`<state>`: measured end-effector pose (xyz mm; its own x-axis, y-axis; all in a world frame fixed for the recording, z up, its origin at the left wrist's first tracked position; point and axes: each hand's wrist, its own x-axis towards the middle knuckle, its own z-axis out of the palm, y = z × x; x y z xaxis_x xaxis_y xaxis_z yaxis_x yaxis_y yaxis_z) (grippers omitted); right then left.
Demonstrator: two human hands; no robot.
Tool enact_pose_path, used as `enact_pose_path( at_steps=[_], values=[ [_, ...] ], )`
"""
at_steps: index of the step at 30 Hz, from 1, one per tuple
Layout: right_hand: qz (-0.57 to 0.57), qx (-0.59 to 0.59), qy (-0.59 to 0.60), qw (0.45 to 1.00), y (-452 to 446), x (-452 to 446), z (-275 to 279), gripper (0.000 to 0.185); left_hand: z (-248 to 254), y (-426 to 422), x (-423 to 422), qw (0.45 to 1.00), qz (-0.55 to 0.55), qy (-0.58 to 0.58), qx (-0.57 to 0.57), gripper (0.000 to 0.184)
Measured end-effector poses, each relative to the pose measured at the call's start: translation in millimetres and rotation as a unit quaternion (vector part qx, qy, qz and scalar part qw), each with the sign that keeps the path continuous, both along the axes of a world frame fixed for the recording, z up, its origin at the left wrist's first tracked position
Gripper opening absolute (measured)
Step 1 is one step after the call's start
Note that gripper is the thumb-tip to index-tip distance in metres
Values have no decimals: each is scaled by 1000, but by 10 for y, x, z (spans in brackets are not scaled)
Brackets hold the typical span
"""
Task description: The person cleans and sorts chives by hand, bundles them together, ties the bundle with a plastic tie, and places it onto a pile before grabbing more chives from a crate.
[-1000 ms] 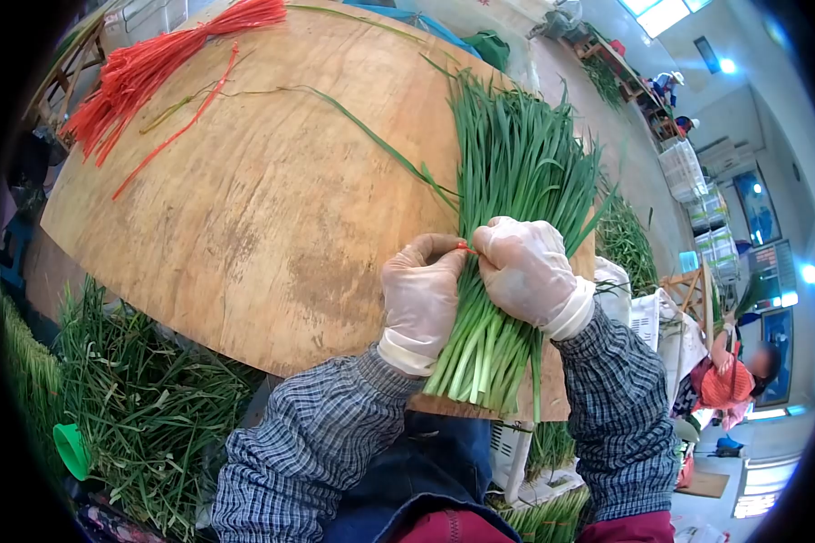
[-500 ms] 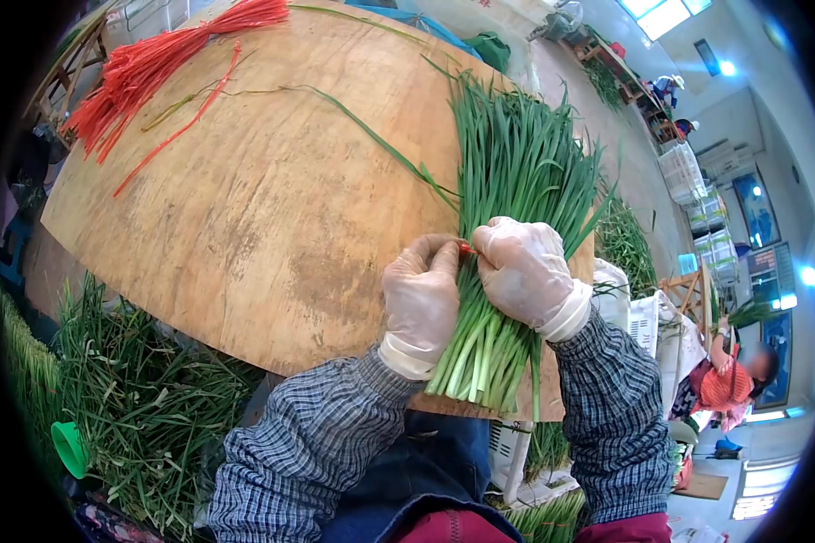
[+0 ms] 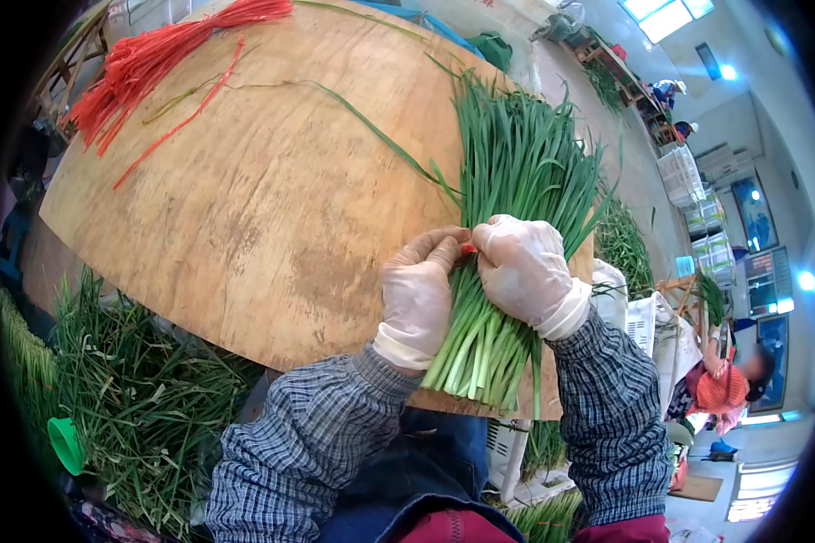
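Note:
A thick bunch of green leafy stalks lies on the wooden board, its pale cut ends toward me. My left hand, in a whitish glove, pinches a short red tie at the left side of the bunch. My gloved right hand rests on top of the stalks with its fingers closed at the same tie; its fingertips are partly hidden. The tie's path around the bunch is mostly hidden by my right hand and the leaves.
Red strips lie at the board's far left, with one loose strip beside them. Loose greens are piled below left, near a green cup. A person in red is at the right, by white crates.
My left hand has shifted slightly, its fingertips drawn up close to the red tie. My right hand has stayed nearly in place. The person at the right has lowered the greens.

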<state>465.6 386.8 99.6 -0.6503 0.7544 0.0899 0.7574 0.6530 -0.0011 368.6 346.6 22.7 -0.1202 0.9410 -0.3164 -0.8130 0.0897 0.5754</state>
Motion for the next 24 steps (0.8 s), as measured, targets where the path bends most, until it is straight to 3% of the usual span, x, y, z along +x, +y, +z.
enact_pose_path(
  at_steps=[24],
  values=[
    [-24,4,30,999,7,-4,-43,15,-39,-1,-21,997,-51,-39,37,18]
  ],
)
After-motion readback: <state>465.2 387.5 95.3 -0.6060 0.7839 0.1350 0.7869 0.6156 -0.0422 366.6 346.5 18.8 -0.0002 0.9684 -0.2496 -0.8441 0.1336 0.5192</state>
